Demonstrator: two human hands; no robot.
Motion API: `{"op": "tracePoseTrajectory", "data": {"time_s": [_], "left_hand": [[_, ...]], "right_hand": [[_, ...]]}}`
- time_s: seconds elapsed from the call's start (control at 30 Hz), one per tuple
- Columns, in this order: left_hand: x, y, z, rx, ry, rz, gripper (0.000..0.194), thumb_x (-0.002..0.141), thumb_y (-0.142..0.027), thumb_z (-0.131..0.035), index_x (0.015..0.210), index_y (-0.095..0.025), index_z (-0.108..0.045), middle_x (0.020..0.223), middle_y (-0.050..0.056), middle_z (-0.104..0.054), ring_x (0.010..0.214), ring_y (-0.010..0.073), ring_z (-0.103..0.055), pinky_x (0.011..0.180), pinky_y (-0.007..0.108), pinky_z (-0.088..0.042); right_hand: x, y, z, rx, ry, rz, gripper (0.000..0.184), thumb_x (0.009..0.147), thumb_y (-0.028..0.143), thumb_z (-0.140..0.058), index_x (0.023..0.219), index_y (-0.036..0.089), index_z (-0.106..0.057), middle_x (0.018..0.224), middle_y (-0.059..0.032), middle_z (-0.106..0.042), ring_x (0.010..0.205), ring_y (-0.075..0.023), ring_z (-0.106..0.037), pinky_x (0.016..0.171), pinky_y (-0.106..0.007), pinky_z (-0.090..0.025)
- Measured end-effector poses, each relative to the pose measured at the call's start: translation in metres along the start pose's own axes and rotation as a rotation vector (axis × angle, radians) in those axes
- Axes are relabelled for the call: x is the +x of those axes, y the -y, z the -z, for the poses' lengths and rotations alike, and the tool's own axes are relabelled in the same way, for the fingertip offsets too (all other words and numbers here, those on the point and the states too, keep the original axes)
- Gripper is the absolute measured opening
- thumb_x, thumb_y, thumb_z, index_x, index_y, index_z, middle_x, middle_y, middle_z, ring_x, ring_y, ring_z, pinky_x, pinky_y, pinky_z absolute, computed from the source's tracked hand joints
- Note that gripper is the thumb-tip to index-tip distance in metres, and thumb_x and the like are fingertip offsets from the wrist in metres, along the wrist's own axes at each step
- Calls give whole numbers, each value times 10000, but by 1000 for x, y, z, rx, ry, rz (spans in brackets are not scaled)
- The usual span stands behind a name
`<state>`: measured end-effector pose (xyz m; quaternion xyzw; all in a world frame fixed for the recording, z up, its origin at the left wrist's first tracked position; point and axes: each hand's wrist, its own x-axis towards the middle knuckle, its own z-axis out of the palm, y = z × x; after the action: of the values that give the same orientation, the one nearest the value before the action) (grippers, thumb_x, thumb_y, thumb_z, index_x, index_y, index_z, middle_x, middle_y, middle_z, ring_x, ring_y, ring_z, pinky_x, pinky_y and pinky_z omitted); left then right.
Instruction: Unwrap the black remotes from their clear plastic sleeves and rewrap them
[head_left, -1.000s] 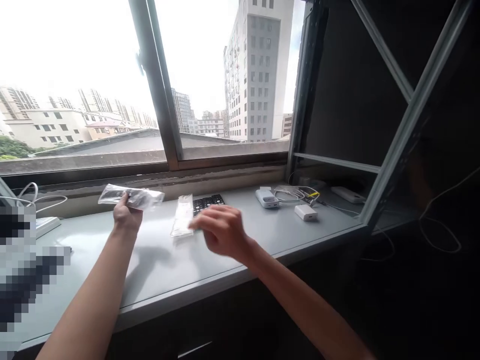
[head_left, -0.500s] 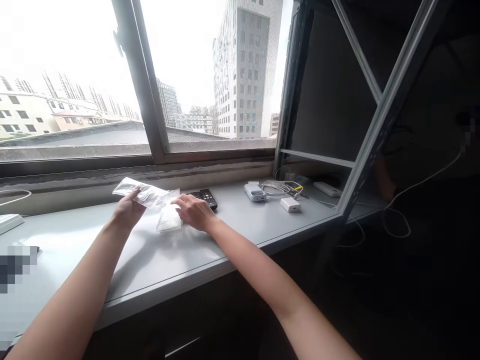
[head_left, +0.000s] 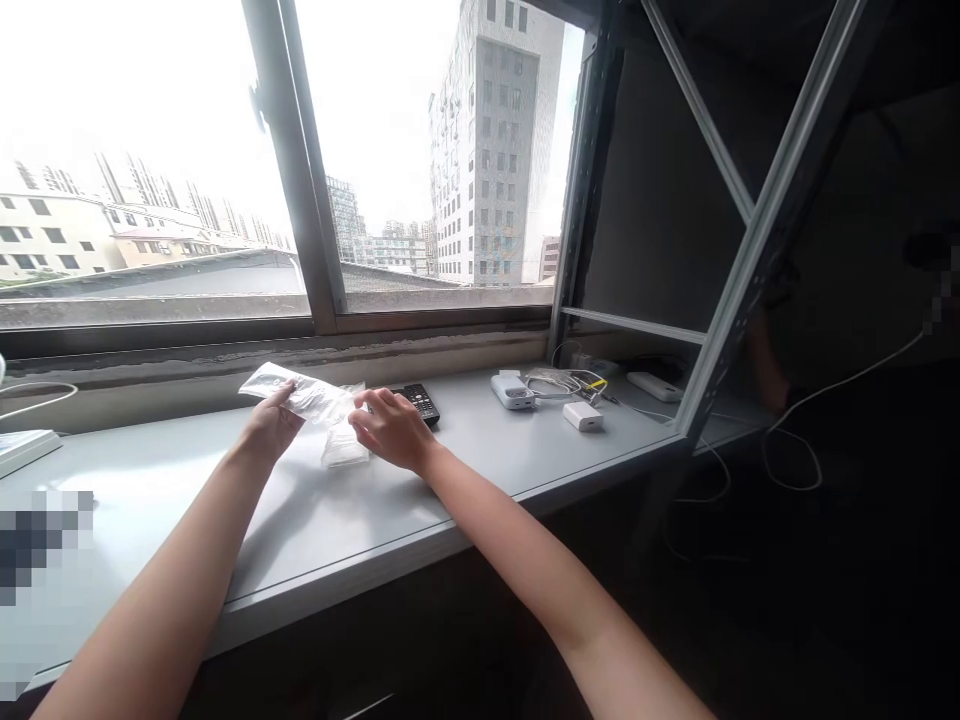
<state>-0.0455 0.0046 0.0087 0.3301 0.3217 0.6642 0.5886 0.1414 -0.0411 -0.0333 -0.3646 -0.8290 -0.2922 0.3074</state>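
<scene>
Head view: a plastic bag [head_left: 318, 398] is held over the table [head_left: 322, 525], its long axis sloping down rightward from the left hand [head_left: 271, 424] gripping it to the right hand [head_left: 393, 428], whose grasp I cannot tell. Another packet [head_left: 345, 450] lies below, a black remote [head_left: 422, 402] beyond.

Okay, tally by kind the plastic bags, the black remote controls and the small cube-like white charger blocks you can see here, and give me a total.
Plastic bags: 2 (held bag, lying bag)
Black remote control: at least 1; the right hand may hide more
Cube-like white charger block: 1
Total: at least 4
</scene>
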Motion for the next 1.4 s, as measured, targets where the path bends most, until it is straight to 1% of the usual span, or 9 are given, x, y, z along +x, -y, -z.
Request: {"op": "tracePoseTrajectory", "data": {"time_s": [0.1,0.27,0.43,0.57,0.8,0.97,1.1,1.23,1.4], "left_hand": [[1,0,2,-22,0,11,261,962,-69,-364,810,-123,-569,621,-34,-641,555,46,-582,538,124,-494],[1,1,2,-41,-9,31,221,934,-50,-401,810,-106,-575,635,-1,-630,519,72,-592,501,150,-496],[2,0,2,-70,-30,34,191,908,-48,-438,806,-107,-587,658,11,-629,514,76,-593,508,151,-497],[3,1,2,-68,-4,43,200,906,-42,-431,810,-107,-594,651,14,-626,515,82,-595,502,155,-494],[-6,2,-3,-111,-55,77,129,889,-79,-474,898,-107,-599,641,27,-637,518,117,-599,544,217,-521],[-8,5,-3,-63,-63,108,103,892,-98,-500,925,-94,-598,663,49,-654,548,122,-618,536,212,-507],[-7,9,-1,-56,-5,110,101,899,-95,-496,905,-94,-597,673,44,-655,558,109,-620,556,205,-511],[-4,13,2,-54,13,113,74,869,-104,-561,931,-106,-600,679,34,-658,560,113,-624,562,213,-517],[-3,12,3,-42,10,83,83,897,-98,-515,880,-95,-596,685,46,-665,583,111,-631,574,212,-521]], "right_hand": [[-1,-2,0,-61,26,56,238,973,204,-395,1137,201,-568,1220,-87,-570,1084,-188,-497,835,-324,-446],[0,1,5,-152,47,250,337,953,171,-404,1281,217,-469,1300,-82,-540,1128,-199,-481,869,-329,-418],[-2,3,6,-227,57,266,389,945,143,-372,1317,232,-446,1400,-66,-473,1183,-219,-438,889,-356,-379],[-3,1,6,-255,38,301,408,959,131,-319,1329,248,-444,1420,-33,-459,1213,-215,-407,922,-375,-326],[-3,4,0,-142,-18,155,328,943,102,-364,1187,156,-576,1253,-92,-601,1083,-218,-482,891,-383,-280],[-6,5,-1,-73,-96,18,414,927,68,-373,1306,151,-514,1170,-101,-638,986,-218,-505,816,-370,-275],[-7,7,3,-70,-82,-17,404,910,76,-393,1273,175,-542,1149,-101,-624,974,-227,-495,764,-358,-288],[-6,9,4,-89,-46,-7,289,909,100,-413,1086,175,-629,1080,-99,-627,919,-221,-491,733,-346,-288],[-4,11,4,-152,-111,5,249,928,125,-408,979,171,-648,991,-83,-652,855,-199,-497,714,-327,-273]]}}
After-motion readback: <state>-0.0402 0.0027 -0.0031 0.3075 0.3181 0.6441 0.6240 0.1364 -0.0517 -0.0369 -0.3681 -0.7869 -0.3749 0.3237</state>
